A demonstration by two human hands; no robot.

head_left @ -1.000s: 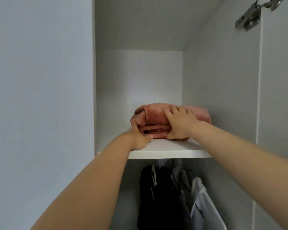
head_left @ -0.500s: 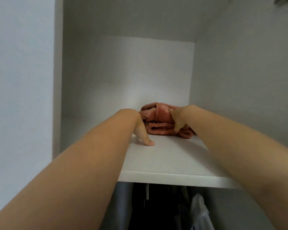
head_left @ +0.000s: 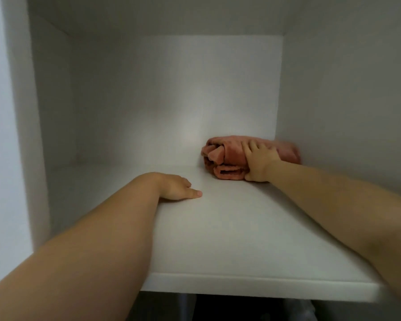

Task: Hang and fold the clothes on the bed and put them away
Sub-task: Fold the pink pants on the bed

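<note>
The folded pink garment (head_left: 227,156) lies in the back right corner of the white shelf (head_left: 229,239), at about 1 o'clock from the shelf's middle. The right hand (head_left: 259,164) rests on it, fingers (head_left: 255,148) laid straight over its top and thumb down its front, pressing rather than gripping. At 8 o'clock from the garment, the left hand (head_left: 176,186) lies flat on the shelf, fingers relaxed, holding nothing.
</note>
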